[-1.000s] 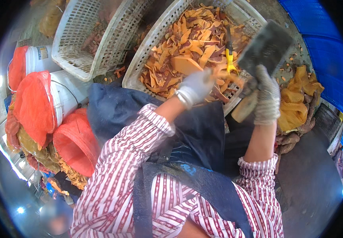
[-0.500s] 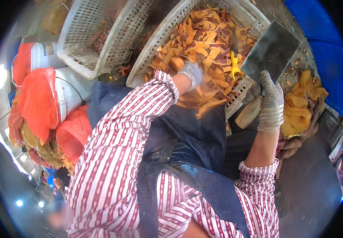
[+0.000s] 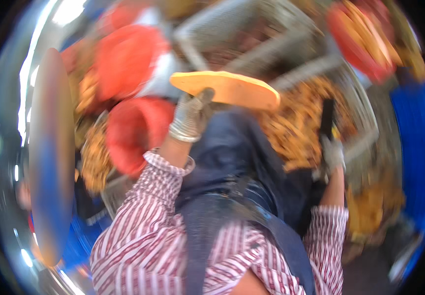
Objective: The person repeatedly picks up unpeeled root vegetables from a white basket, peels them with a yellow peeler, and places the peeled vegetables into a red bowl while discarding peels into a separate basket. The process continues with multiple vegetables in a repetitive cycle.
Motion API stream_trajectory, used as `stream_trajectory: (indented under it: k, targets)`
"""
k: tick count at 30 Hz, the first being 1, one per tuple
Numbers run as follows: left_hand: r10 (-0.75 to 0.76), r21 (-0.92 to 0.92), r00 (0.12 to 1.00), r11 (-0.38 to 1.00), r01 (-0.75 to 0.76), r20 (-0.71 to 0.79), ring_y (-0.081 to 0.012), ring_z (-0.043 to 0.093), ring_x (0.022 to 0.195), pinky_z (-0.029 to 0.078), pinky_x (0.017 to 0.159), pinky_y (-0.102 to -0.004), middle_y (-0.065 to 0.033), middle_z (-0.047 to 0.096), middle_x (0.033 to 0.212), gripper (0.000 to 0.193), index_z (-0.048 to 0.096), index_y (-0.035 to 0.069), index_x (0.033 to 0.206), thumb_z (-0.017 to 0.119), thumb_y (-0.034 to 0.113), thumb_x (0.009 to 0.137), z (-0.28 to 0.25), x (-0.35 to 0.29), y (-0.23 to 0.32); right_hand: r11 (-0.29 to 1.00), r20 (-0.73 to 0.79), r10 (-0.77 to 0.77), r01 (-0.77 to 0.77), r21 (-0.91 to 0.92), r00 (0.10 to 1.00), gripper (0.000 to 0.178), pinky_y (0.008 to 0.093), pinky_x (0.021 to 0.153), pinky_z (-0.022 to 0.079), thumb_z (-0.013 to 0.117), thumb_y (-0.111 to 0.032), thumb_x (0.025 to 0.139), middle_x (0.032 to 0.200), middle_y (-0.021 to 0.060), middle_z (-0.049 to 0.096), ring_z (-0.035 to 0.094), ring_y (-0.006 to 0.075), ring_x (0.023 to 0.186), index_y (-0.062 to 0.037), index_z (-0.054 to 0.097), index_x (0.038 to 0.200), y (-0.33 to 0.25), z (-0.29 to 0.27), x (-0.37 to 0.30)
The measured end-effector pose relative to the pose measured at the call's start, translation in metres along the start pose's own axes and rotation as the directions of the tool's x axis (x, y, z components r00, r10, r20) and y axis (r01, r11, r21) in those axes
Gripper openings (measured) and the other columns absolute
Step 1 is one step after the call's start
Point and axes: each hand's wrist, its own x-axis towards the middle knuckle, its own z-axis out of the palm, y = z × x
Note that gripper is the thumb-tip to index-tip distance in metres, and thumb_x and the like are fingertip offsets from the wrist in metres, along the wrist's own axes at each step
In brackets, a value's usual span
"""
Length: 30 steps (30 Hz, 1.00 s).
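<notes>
While the left hand [image 3: 193, 114] held an orange slab [image 3: 229, 89] by its near edge, likely keeping most clear, the right hand [image 3: 333, 156] gripped a dark knife [image 3: 327, 117] apart, seemingly for safety.

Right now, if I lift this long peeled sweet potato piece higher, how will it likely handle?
The long peeled sweet potato piece is probably stiff: it juts past the gloved left hand without visible sagging. Gripped nearer its left end, it may tip down on the right. Its bare orange flesh could feel slippery.
</notes>
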Motion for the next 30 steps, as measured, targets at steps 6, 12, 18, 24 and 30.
stream_trajectory:
  k: [6, 12, 18, 24, 30]
  targets:
    - [0.403, 0.174, 0.695, 0.909, -0.378, -0.596, -0.0237, 0.058, 0.091, 0.052, 0.07, -0.0327, -0.01, 0.056, 0.101, 0.036, 0.047, 0.004, 0.11, 0.061, 0.017, 0.079, -0.1, -0.123, 0.085, 0.993, 0.112, 0.008, 0.005, -0.114, 0.994, 0.026, 0.0324, 0.043, 0.037, 0.056, -0.025, 0.079, 0.056, 0.005, 0.052, 0.047, 0.0169, 0.046, 0.0002, 0.059, 0.083, 0.025, 0.016, -0.009]
    - [0.599, 0.746, 0.478, 0.633, 0.207, -0.642, -0.0178, 0.059, 0.087, 0.046, 0.075, -0.0282, -0.0111, 0.062, 0.092, 0.04, 0.052, 0.003, 0.108, 0.065, 0.011, 0.071, -0.209, -0.197, 0.045, 0.995, 0.033, 0.048, -0.045, -0.093, 0.998, 0.03, 0.0307, 0.042, 0.037, 0.056, -0.026, 0.078, 0.059, 0.0062, 0.054, 0.047, 0.0164, 0.045, 0.0018, 0.06, 0.086, 0.068, 0.026, 0.014]
    - [0.583, 0.676, 0.399, 0.723, 0.142, -0.708, -0.0206, 0.055, 0.098, 0.044, 0.083, -0.0296, -0.0141, 0.055, 0.108, 0.044, 0.046, 0.001, 0.114, 0.061, 0.005, 0.073, -0.238, -0.196, 0.026, 0.984, -0.042, 0.156, -0.151, 0.094, 0.987, 0.034, 0.0334, 0.045, 0.039, 0.059, -0.03, 0.078, 0.064, 0.0081, 0.057, 0.049, 0.0198, 0.046, 0.0021, 0.059, 0.089, 0.062, 0.03, 0.008]
    - [0.563, 0.706, 0.617, 0.708, -0.017, -0.55, -0.0174, 0.054, 0.095, 0.045, 0.083, -0.0276, -0.0115, 0.05, 0.111, 0.041, 0.043, 0.0, 0.116, 0.052, -0.006, 0.076, -0.166, -0.119, 0.059, 0.873, -0.037, 0.341, -0.302, 0.383, 0.939, 0.04, 0.0328, 0.043, 0.037, 0.059, -0.04, 0.076, 0.064, 0.0057, 0.054, 0.048, 0.0183, 0.047, -0.0014, 0.059, 0.085, 0.096, 0.012, 0.024]
    - [0.42, 0.593, 0.845, 0.79, -0.159, -0.333, -0.0126, 0.051, 0.092, 0.044, 0.083, -0.0263, -0.0074, 0.051, 0.105, 0.033, 0.045, -0.001, 0.112, 0.051, -0.004, 0.079, -0.101, -0.028, 0.018, 0.939, 0.163, 0.209, -0.244, 0.242, 0.964, 0.034, 0.0292, 0.044, 0.038, 0.056, -0.039, 0.075, 0.062, 0.003, 0.049, 0.046, 0.0159, 0.048, -0.0073, 0.056, 0.087, 0.043, 0.006, 0.002]
